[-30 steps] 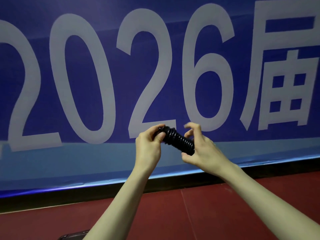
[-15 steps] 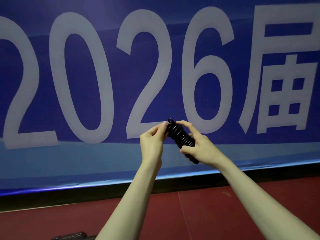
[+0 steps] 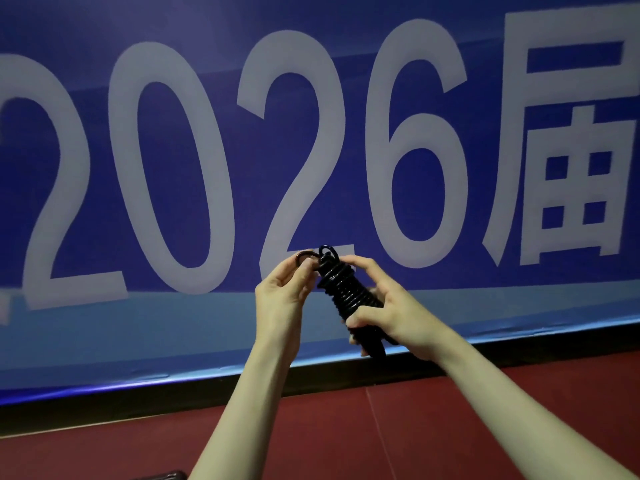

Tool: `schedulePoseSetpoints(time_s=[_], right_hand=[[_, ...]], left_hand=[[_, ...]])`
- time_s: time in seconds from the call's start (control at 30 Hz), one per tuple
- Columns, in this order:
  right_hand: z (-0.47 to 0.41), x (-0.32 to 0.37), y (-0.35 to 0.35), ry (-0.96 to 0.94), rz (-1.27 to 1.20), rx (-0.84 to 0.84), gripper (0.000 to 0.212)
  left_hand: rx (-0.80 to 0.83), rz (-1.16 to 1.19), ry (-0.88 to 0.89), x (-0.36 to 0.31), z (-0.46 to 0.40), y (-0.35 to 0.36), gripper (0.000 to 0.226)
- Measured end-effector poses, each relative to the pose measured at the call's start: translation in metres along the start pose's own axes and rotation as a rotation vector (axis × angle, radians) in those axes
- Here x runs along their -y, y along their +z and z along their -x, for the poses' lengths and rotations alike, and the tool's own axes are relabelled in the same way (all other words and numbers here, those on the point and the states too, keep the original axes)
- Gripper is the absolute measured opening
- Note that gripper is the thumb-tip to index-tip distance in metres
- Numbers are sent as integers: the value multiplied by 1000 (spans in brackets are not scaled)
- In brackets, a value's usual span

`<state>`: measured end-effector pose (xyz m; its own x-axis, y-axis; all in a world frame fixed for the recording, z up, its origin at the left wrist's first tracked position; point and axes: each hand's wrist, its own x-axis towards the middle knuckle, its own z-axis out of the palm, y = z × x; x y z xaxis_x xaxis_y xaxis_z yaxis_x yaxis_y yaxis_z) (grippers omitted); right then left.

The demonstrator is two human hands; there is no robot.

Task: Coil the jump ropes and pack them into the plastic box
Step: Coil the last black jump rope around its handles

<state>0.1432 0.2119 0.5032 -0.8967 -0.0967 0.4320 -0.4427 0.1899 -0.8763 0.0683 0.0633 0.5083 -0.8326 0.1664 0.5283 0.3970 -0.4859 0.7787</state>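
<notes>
Near the middle of the view, both hands are raised in front of a big blue banner and meet on one black jump rope. The right hand is curled round the lower part of the bundle, thumb across the front and forefinger stretched along the top turns; the other fingers are hidden behind the rope, so how they lie cannot be told. The left hand pinches a small loop of cord at the upper end between thumb and forefinger, and a second small loop stands up just beside it. The rope is wound in tight turns round what looks like its handles, tilted with the upper end to the left; the lower end juts out below the right palm. The handles themselves are covered by the cord and by the hand, and cannot be made out clearly.

Both bare forearms run down to the bottom edge and are cut off there. Behind the hands, the banner carries large pale figures "2026" and one character cut off by the right edge. Below it are a dark strip and a red floor. At the bottom edge, left of the left forearm, a dark rounded object barely shows; what it is cannot be told.
</notes>
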Motion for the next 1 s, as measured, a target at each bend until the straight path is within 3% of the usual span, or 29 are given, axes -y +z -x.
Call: schedulePoseSetpoints(time_s=[0.2, 0.37, 0.5, 0.6, 0.8, 0.9, 1.0], right_hand=[[-6, -9, -2, 36, -247, 41, 68], [-7, -17, -1, 75, -286, 104, 72], [-7, -21, -1, 90, -282, 110, 76], [-7, -22, -3, 97, -248, 94, 77], [-3, -9, -1, 57, -103, 66, 77], [-4, -4, 0, -1, 21, 29, 83], [-2, -4, 2, -42, 180, -1, 86]], left_hand=[[136, 154, -64, -4, -2, -1, 25], [85, 7, -44, -4, -8, -7, 25], [74, 27, -27, -1, -12, -10, 28], [32, -55, 21, -1, -14, -9, 18], [11, -362, 371, -11, -14, -8, 17], [-6, -684, 669, -15, -14, -11, 11], [-2, -911, 801, -18, -17, -19, 8]])
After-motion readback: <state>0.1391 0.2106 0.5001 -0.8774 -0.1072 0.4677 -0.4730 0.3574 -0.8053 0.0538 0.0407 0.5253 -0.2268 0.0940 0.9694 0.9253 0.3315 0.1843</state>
